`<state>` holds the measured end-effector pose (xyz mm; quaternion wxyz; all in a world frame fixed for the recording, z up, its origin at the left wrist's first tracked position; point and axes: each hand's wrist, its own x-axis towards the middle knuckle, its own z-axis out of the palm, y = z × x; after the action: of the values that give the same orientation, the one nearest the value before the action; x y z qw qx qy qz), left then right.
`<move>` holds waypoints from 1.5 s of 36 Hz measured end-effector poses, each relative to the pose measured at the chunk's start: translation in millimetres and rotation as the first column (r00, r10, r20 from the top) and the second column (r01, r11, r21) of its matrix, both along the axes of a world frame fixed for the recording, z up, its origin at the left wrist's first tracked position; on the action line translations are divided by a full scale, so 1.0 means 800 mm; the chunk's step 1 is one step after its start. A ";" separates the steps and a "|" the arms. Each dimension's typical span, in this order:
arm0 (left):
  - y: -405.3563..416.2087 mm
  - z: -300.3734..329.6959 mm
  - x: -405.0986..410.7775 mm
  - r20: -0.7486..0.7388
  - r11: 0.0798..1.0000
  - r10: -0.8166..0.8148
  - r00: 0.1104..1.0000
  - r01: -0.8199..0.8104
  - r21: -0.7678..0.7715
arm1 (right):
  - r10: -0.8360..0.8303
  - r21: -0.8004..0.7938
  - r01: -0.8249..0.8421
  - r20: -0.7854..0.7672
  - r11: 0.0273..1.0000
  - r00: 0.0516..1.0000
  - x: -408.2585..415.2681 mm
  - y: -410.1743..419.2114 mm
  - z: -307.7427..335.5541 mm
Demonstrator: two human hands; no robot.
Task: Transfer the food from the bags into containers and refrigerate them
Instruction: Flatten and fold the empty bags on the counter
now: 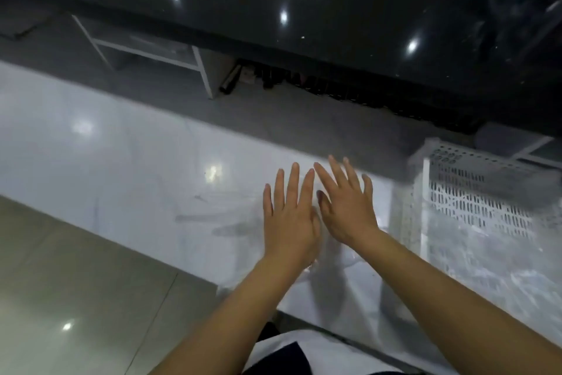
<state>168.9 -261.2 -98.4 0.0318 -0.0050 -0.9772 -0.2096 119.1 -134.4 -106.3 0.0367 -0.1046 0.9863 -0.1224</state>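
Observation:
My left hand and my right hand are stretched out side by side over a white marble counter, palms down, fingers straight and spread. Neither hand holds anything. Thin clear plastic film, hard to make out, seems to lie flat on the counter under and to the left of my hands. A white perforated plastic basket stands to the right of my right hand, with crinkled clear plastic around it. No food or container shows in the blurred view.
A glossy black countertop runs across the far side, with a grey floor strip, a white shelf frame and dark bottles beneath it. Beige floor tiles lie at lower left past the counter's edge.

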 end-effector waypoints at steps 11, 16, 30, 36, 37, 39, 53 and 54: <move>-0.092 -0.099 0.021 0.236 0.975 0.106 0.966 -0.054 -0.217 | -0.082 0.185 0.056 0.135 0.981 0.987 -0.004 0.020 -0.084; -0.114 -0.092 0.031 0.279 0.978 0.164 0.946 -0.118 -0.172 | -0.081 0.200 0.056 0.122 0.978 0.989 -0.003 0.020 -0.084; -0.066 -0.090 0.065 0.252 0.962 -0.148 0.956 0.198 -0.189 | -0.166 0.130 0.146 0.161 0.981 0.973 0.080 0.014 -0.075; -0.112 -0.095 0.072 0.231 0.963 -0.126 0.965 0.175 -0.204 | -0.193 0.116 0.177 0.137 0.977 0.972 0.080 0.016 -0.088; -0.114 -0.093 0.072 0.247 0.963 -0.124 0.961 0.176 -0.203 | -0.194 0.113 0.178 0.146 0.977 0.970 0.080 0.017 -0.087; -0.113 -0.088 0.071 0.289 0.964 -0.113 0.951 0.176 -0.201 | -0.202 0.099 0.186 0.184 0.978 0.962 0.080 0.016 -0.082; 0.057 0.035 -0.012 0.169 0.885 -0.427 0.888 0.373 0.277 | -0.244 -0.297 0.338 0.311 0.893 0.918 0.178 0.116 0.155; 0.075 0.041 -0.016 0.172 0.862 -0.469 0.867 0.406 0.302 | -0.306 -0.282 0.392 0.304 0.876 0.902 0.189 0.135 0.162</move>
<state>156.3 -201.4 -65.7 -0.1346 -0.1987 -0.9113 -0.3346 270.3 -26.3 23.2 0.1195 0.0879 0.9405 -0.3058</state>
